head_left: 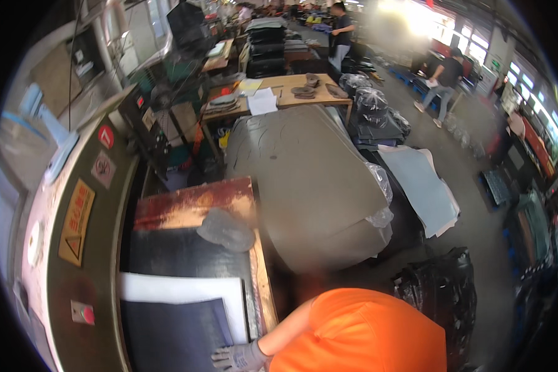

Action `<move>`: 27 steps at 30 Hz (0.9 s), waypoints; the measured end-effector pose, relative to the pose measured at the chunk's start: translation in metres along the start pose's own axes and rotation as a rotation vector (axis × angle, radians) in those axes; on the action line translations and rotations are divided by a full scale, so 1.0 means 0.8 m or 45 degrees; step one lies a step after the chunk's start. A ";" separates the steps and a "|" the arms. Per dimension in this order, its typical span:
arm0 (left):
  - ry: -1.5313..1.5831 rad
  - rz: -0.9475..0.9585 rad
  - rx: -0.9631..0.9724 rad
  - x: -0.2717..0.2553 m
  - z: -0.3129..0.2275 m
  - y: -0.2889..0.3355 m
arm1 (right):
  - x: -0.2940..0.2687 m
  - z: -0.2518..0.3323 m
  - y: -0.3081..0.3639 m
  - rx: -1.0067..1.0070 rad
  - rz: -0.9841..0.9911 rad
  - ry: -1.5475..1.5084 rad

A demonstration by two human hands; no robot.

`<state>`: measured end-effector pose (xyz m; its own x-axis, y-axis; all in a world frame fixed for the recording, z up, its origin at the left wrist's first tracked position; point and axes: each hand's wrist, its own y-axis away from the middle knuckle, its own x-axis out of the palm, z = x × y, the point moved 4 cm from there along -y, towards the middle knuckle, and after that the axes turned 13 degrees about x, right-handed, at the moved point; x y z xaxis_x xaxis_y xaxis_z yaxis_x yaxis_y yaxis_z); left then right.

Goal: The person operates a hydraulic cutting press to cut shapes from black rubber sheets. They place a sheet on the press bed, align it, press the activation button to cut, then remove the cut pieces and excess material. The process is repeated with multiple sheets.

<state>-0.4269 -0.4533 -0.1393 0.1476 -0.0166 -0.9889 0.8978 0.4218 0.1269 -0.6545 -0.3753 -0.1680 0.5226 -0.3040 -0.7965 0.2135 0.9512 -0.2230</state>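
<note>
My right hand (pixel 239 358), in a grey work glove, reaches in from the right at the lower edge. Its fingers lie flat and apart on the right edge of a dark navy sheet (pixel 173 335). Nothing shows gripped in it. Under the navy sheet lies a white sheet (pixel 229 294), which sticks out along the far and right sides. Both rest on a black work surface (pixel 167 251) framed by worn wood. A grey rounded piece (pixel 226 229), perhaps a pad, sits at the far right corner of that surface. My left hand is out of view.
A machine housing (pixel 96 291) with a red button (pixel 88 316) and warning labels borders the left. Beyond the worktop stands a large stack of grey sheets (pixel 304 180). A wooden table (pixel 291 87) is behind it. Black wrapped bundles (pixel 437 291) stand at right; people are farther off.
</note>
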 end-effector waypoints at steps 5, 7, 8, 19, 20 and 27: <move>-0.034 -0.226 -0.122 -0.019 0.002 -0.017 | -0.153 -0.111 0.043 0.638 -0.467 0.088; -0.049 -0.295 -0.153 -0.028 -0.009 -0.024 | -0.225 -0.179 0.090 1.171 -0.588 0.438; -0.061 -0.291 -0.124 -0.032 -0.014 -0.028 | -0.251 -0.204 0.109 1.387 -0.548 0.625; -0.105 -0.495 -0.182 -0.058 -0.024 -0.012 | -0.306 -0.287 0.129 1.384 -0.560 0.427; -0.105 -0.508 -0.199 -0.059 -0.023 -0.007 | -0.306 -0.290 0.130 1.420 -0.545 0.366; -0.106 -0.640 -0.349 -0.068 0.009 0.045 | -0.346 -0.275 0.121 1.513 -0.870 -0.279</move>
<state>-0.3995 -0.4434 -0.0806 -0.2270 -0.3421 -0.9118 0.7273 0.5631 -0.3924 -0.9603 -0.1870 -0.0927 0.1250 -0.7928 -0.5966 0.9856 0.0301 0.1665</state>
